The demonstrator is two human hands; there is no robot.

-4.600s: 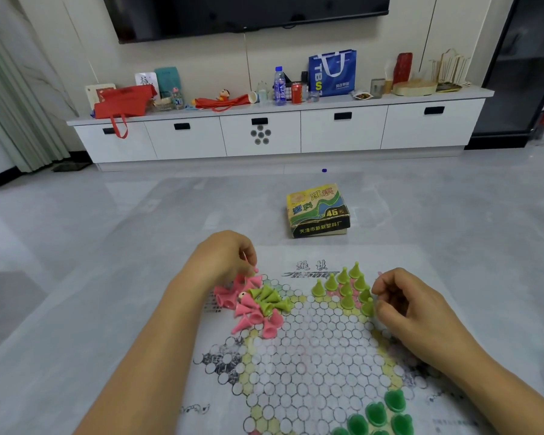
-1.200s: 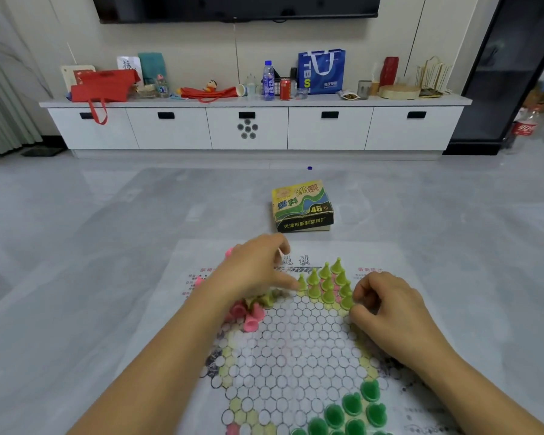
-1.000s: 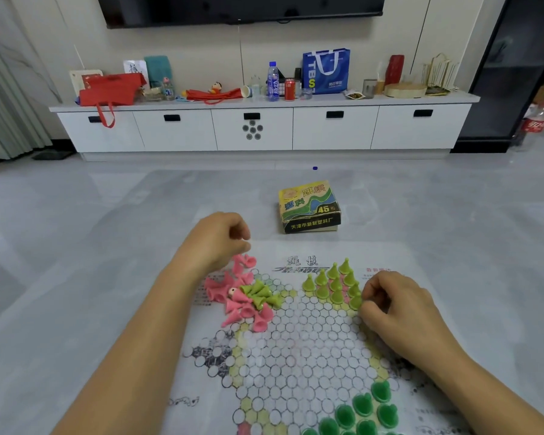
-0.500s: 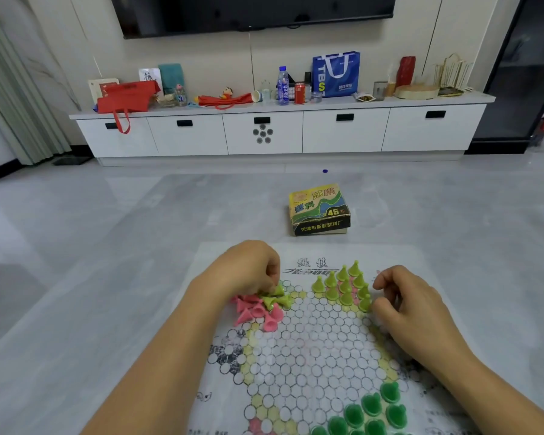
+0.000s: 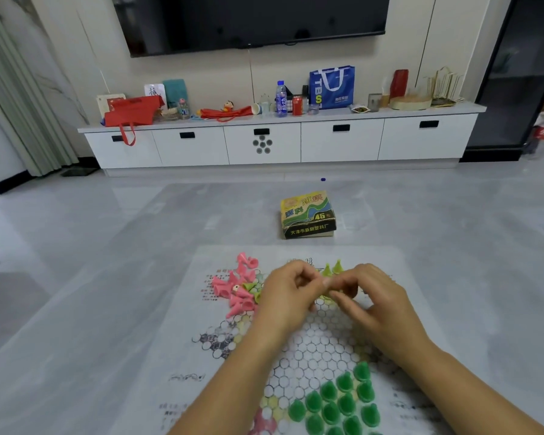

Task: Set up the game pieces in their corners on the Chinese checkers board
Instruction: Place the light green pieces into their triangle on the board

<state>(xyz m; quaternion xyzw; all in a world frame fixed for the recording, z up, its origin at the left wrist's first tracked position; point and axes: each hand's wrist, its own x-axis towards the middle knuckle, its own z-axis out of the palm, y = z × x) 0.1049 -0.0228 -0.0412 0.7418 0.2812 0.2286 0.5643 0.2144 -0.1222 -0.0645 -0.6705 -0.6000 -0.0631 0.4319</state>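
Game pieces (image 5: 242, 296): small flared plastic cones, judged light, stiff and easily toppled, best pinched at the tip. Pink pieces (image 5: 230, 285) lay heaped at the far-left corner of the board (image 5: 182, 340), on the floor. My left hand (image 5: 291, 298) and right hand (image 5: 372, 296) met, fingers curled, beside upright yellow-green pieces (image 5: 336, 267); whether they pinched one I could not tell. Dark-green pieces (image 5: 336, 403) stood near-right.

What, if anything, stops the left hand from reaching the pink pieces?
Probably nothing, so yes: the pink pieces lie loose right beside the left hand, with nothing between. Its fingers meet the right hand, though.
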